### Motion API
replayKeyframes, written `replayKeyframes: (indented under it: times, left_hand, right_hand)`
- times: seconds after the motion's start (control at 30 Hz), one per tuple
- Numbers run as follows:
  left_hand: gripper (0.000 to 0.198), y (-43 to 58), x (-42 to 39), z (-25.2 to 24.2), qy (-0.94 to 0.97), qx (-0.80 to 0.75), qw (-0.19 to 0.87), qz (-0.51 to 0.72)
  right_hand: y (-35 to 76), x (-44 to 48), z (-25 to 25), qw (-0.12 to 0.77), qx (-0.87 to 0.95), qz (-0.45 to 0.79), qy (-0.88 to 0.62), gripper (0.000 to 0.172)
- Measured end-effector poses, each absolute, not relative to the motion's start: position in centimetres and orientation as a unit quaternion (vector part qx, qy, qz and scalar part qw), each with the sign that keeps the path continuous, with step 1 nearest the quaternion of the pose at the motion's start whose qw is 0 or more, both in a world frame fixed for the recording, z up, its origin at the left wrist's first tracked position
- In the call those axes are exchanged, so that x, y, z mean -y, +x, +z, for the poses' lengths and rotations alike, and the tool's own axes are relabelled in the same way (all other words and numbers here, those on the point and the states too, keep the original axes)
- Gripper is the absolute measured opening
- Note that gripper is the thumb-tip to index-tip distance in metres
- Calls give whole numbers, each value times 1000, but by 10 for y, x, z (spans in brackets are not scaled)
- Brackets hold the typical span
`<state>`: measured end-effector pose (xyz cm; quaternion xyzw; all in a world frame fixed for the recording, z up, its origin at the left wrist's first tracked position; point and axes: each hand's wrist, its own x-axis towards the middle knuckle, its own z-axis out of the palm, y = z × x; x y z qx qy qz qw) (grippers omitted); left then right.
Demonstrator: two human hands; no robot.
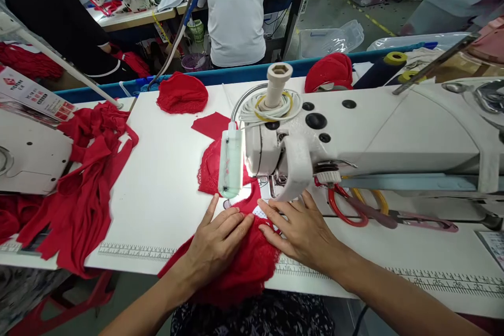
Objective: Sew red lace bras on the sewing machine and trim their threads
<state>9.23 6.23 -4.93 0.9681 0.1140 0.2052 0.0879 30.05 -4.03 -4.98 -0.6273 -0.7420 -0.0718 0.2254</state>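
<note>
A red lace garment piece [252, 257] lies across the table's front edge and hangs over it, with a red strip running up toward the sewing machine's needle area [271, 186]. My left hand [220, 241] rests flat on this cloth, fingers stretched forward and thumb out to the side. On the right edge of the cloth, just below the presser foot, my right hand [301, 228] presses with spread fingers. A red lace cup-shaped piece [208, 168] sits left of the needle, partly behind the machine's greenish lamp [230, 163]. The needle tip is hidden.
The white sewing machine [378, 126] fills the right side. Red-handled scissors [350, 207] lie beneath its arm. Red strips [94, 173] are heaped at left beside another machine [31, 152]. Red cups [182, 93] and thread cones [384, 68] stand behind. Other people work beyond.
</note>
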Motion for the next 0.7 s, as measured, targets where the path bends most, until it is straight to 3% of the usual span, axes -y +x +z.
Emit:
replayKeyframes:
  times: [0.43, 0.7]
  left_hand:
    - [35, 90, -63, -54, 968, -114, 97, 201]
    - [31, 93, -63, -51, 966, -118, 104, 205]
  right_hand:
    - [298, 41, -51, 224, 735, -71, -636, 35]
    - [298, 42, -49, 178, 731, -81, -653, 39]
